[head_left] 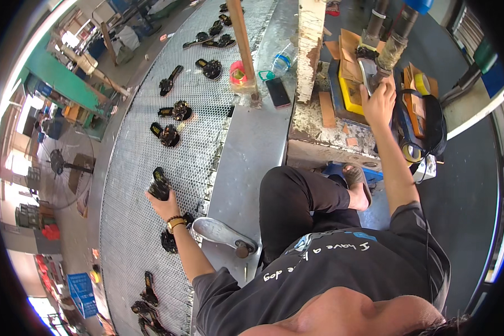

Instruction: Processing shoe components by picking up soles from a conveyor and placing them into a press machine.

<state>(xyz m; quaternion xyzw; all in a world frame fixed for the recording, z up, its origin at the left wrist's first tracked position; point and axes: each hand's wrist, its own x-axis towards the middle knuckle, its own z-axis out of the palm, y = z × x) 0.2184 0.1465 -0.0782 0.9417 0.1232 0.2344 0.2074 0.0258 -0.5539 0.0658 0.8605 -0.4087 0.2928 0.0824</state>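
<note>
My left hand [164,205], with a bracelet and watch at the wrist, is closed around a black sandal [160,178] over the mesh conveyor belt [137,215]. To the right, my right hand [379,102] reaches under the press [393,51]. Its fingers are closed at a pale, curved, sole-like piece [367,77] beside the press's lower end. Part of that piece is hidden by the hand and the press. A yellow tray [348,99] lies just left of these fingers. Behind my left wrist, another dark sandal [168,242] rests on the belt.
Several black sandals with dark ornaments [167,134] lie along the belt. A phone [278,92], clear bottle [283,63] and wooden post [244,53] stand between belt and press. A sole-shaped metal plate [217,229] juts near my left elbow. Boxes with a tape roll [421,84] sit right.
</note>
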